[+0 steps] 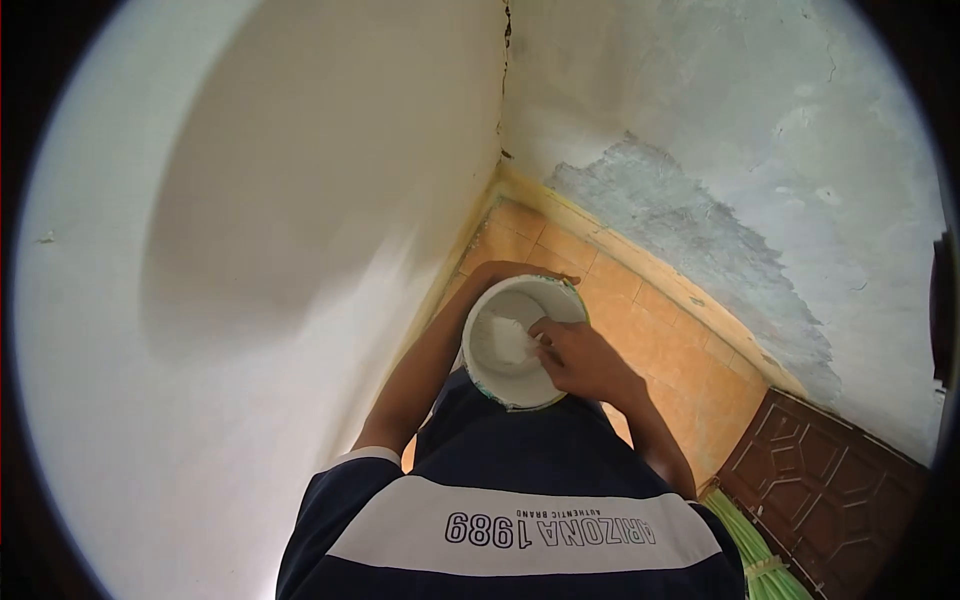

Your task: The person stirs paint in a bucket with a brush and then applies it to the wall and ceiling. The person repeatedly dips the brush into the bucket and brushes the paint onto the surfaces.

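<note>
A white round bucket (478, 372) with specks along its rim is held in front of my body. White material (503, 340) lies inside it. My left hand (530, 270) wraps round the far side of the bucket, its fingers on the outer wall by the rim. Over the bucket's right part, my right hand (570, 355) is closed with its fingers bent down inside the opening. What those fingers hold, if anything, is too small and hidden to make out.
Pale walls (300, 200) meet at a cracked corner beyond the bucket. The right wall has a grey peeled patch (690, 220). Orange tiles (640, 330) cover the floor. A brown panelled door (830, 480) and green bundled strands (745, 540) are at the lower right.
</note>
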### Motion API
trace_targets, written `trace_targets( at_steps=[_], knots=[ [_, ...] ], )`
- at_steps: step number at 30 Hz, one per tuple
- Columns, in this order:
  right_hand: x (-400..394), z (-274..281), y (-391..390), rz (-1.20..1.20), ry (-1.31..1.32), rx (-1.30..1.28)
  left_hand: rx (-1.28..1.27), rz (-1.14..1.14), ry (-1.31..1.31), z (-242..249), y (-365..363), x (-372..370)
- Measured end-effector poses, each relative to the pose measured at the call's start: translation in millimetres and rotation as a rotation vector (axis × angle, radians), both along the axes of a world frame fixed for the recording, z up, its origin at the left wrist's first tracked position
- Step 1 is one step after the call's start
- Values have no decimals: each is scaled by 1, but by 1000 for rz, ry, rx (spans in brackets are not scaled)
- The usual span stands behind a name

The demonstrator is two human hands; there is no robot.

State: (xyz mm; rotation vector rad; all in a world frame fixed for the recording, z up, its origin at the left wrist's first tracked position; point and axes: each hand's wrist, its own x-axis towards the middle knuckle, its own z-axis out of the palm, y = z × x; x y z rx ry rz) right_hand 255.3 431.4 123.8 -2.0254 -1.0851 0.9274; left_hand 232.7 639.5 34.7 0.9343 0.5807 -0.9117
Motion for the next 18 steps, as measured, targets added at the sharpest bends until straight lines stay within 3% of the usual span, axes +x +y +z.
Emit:
trace_targets(
  at_steps=[4, 8, 10, 14, 16, 18],
  knots=[
    [-2, 21, -2, -69, -117, -179, -1, 0, 2, 1, 7, -36],
    [-3, 27, 1, -55, -110, -203, 21, 25, -12, 4, 17, -25],
    [-8, 21, 4, 23, -240, -124, 27, 31, -16, 0, 14, -9],
    [-16, 3, 11, 56, -262, -83, 45, 43, -42, 6, 9, -11],
    [-15, -6, 13, 36, -92, 88, 62, 54, -63, 11, 10, -10],
    [-15, -12, 14, 35, -86, 124, 77, 64, -77, 16, 10, -10]
  ],
)
